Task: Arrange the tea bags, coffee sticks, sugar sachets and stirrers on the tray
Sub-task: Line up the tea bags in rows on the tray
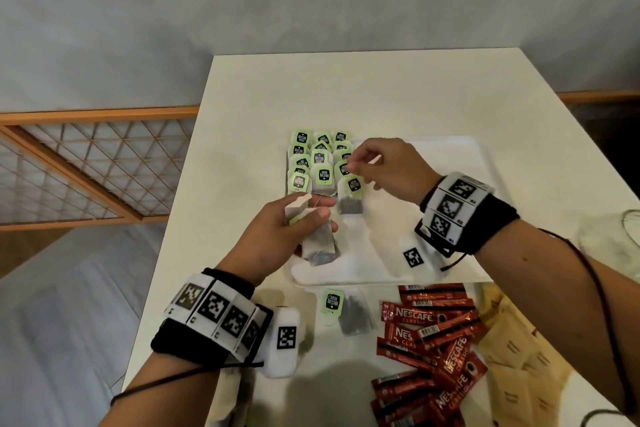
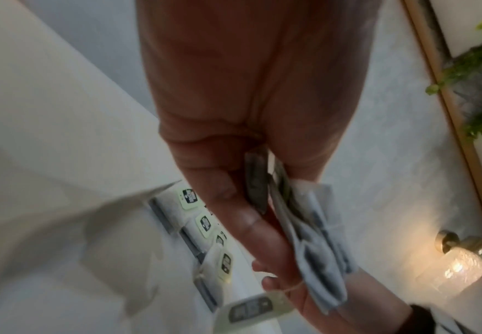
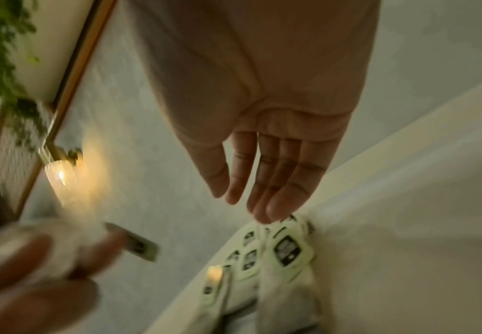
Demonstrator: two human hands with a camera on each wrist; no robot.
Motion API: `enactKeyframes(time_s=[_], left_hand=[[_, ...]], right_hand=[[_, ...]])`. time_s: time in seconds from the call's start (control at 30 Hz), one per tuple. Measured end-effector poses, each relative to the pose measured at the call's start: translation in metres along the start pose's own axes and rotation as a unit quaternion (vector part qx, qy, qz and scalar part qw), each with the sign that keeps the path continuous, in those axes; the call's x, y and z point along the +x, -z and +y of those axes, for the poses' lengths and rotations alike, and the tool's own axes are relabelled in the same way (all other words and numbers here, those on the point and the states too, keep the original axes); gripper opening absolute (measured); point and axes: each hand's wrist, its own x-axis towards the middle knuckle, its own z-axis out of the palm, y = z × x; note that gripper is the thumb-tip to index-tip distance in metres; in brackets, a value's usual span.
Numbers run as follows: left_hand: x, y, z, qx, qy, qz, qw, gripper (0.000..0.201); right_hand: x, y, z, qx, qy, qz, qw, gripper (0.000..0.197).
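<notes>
Firmly, the left hand [image 1: 277, 236] grips a small bundle of paper tea bags with green tags [image 1: 320, 246], while the right hand [image 1: 388, 170], fingers loosely spread, hovers over the rows of tea bags [image 1: 320, 163] filling the white rectangular tray's [image 1: 460, 156] left end. One loose tea bag [image 1: 346, 310], the red coffee sticks [image 1: 436, 329] and tan sugar sachets [image 1: 519, 354] lie on the white table [image 1: 311, 87]; no stirrers show.

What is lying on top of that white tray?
On the white rectangular tray, rows of green-tagged tea bags overlap at its far left, so most pouches are hidden beneath tags. The left hand and right hand cover part of the tray floor.
</notes>
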Motion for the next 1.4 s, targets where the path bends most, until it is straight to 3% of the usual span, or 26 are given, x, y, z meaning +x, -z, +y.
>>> enactKeyframes(time_s=[0.13, 0.2, 0.4, 0.6, 0.9, 1.4], left_hand=[[-0.003, -0.006, 0.001, -0.051, 0.034, -0.015, 0.998, 0.021], [-0.003, -0.01, 0.001, -0.068, 0.036, 0.002, 0.997, 0.022], [-0.004, -0.022, 0.005, -0.108, 0.034, 0.023, 0.993, 0.026], [-0.008, -0.019, 0.003, -0.12, 0.029, -0.045, 0.991, 0.031], [-0.003, -0.011, -0.002, -0.106, 0.054, 0.067, 0.991, 0.017], [-0.001, -0.033, 0.009, -0.034, -0.016, 0.078, 0.996, 0.003]], right_hand=[[-0.039, -0.005, -0.015, 0.177, -0.066, -0.113, 0.975, 0.015], [-0.057, -0.007, -0.016, 0.181, -0.072, -0.113, 0.974, 0.009], [-0.08, -0.02, -0.016, 0.108, -0.058, -0.108, 0.987, 0.045], [-0.078, -0.011, -0.01, 0.215, -0.084, -0.111, 0.967, 0.033], [-0.078, 0.003, -0.003, 0.297, -0.108, -0.081, 0.945, 0.011], [-0.084, -0.005, -0.006, 0.26, -0.094, -0.082, 0.957, 0.016]])
